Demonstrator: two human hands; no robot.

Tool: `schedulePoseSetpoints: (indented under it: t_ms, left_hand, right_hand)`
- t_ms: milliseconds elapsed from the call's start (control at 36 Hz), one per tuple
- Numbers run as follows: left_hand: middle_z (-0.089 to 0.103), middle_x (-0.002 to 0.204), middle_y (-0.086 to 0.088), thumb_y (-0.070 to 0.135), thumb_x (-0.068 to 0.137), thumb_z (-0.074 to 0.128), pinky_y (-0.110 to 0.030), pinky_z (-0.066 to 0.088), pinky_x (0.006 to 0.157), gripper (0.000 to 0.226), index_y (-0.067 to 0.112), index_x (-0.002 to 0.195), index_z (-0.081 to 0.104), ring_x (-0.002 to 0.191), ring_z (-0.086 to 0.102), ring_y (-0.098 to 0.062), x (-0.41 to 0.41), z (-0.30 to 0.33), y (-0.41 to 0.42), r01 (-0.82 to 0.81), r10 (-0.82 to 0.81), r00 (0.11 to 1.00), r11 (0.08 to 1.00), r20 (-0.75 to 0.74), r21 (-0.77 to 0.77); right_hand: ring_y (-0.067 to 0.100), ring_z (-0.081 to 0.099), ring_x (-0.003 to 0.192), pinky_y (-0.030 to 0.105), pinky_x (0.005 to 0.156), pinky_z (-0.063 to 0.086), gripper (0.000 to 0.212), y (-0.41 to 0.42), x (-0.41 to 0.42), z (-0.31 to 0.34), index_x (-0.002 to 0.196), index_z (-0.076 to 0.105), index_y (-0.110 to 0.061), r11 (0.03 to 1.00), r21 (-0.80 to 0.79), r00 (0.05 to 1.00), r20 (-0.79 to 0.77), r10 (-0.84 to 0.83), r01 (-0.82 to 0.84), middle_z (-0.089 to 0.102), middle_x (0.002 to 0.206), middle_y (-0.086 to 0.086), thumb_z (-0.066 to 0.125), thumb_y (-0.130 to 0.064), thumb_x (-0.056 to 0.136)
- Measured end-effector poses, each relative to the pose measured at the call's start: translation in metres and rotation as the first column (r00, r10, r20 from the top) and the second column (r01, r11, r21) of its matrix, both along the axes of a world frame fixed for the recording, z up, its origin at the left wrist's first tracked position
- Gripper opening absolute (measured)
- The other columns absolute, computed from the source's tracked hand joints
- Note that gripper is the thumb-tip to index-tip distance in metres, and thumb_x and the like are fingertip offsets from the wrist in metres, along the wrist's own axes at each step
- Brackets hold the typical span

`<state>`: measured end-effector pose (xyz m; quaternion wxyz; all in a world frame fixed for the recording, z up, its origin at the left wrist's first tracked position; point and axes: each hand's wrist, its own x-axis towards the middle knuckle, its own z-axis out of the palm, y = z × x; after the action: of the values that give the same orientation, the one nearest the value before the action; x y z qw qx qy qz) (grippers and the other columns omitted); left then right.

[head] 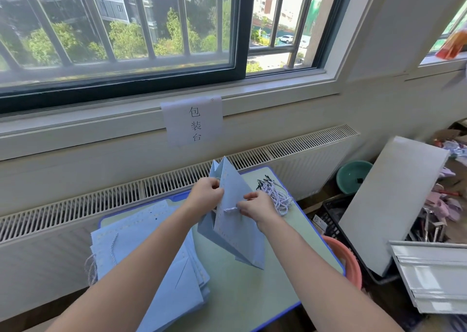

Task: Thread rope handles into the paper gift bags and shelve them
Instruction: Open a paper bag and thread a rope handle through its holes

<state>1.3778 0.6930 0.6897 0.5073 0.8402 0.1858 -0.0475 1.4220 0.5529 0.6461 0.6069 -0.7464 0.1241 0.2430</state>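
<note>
Twisted white-and-blue rope [230, 209] is pinched by the right hand [255, 206] at a hole in the blue paper bag [233, 220], gripped at its mouth by the left hand [206, 195]. Loose handles [275, 195] lie at two o'clock, stacked bags [151, 263] at seven o'clock, some threaded. Shelving remains undone; nothing is seen obstructing.

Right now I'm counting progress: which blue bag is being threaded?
The blue bag held up between both hands; the right hand pinches a rope at it, while the others lie flat in the stack.
</note>
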Motion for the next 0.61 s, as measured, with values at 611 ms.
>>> schedulePoseSetpoints:
  t_ms: [611]
  left_hand:
    - [0.057, 0.073, 0.003, 0.001, 0.072, 0.067, -0.024, 0.047, 0.059, 0.020, 0.014, 0.086, 0.061, 0.064, 0.054, -0.011, -0.007, -0.009, -0.010, 0.081, -0.081, 0.997, 0.997, 0.008, 0.014]
  right_hand:
    - [0.011, 0.063, 0.060, 0.022, 0.052, 0.052, 0.012, 0.009, 0.005, 0.023, 0.084, 0.057, -0.009, 0.951, 0.302, 0.990, -0.139, -0.033, 0.074, 0.064, 0.075, 0.005, 0.067, -0.009, 0.091]
